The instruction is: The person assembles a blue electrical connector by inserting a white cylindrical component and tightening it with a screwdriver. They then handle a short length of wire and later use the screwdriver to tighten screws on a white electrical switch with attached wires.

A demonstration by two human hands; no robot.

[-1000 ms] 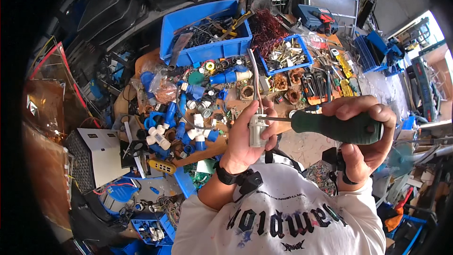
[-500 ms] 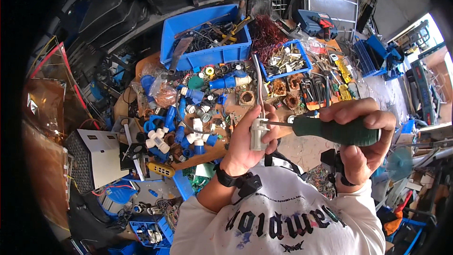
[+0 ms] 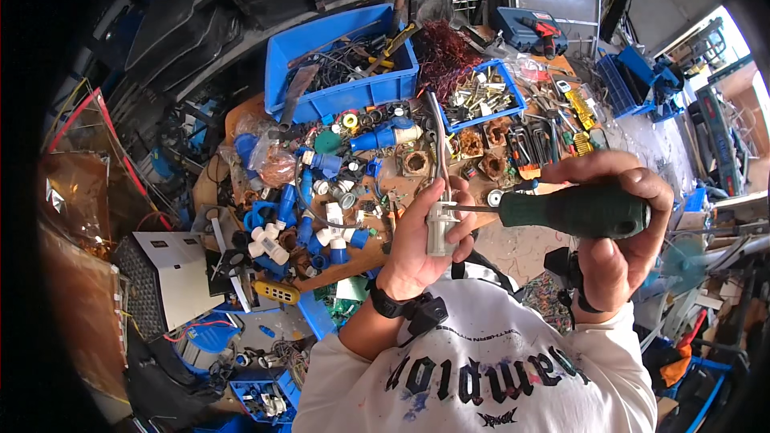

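My left hand (image 3: 414,250) is closed round a pale, translucent plastic connector piece (image 3: 439,231), with wires (image 3: 439,140) rising from its top. In my right hand (image 3: 622,261) is a screwdriver (image 3: 561,212) with a thick dark green handle. Its handle lies level between my thumb below and my fingers above and behind. The thin metal shaft points left, and its tip meets the upper side of the connector piece; the exact spot of contact is hidden.
Beyond my hands, the workbench holds blue and white industrial plugs (image 3: 377,139), a blue bin (image 3: 341,96) of cables and tools, a blue tray (image 3: 484,95) of metal parts, and hand tools (image 3: 536,148). A yellow power strip (image 3: 277,292) lies at its left edge.
The screwdriver handle has turned a little in my right hand, and a hole near its end now shows. My left hand stays closed on the connector piece. The view has shifted slightly.
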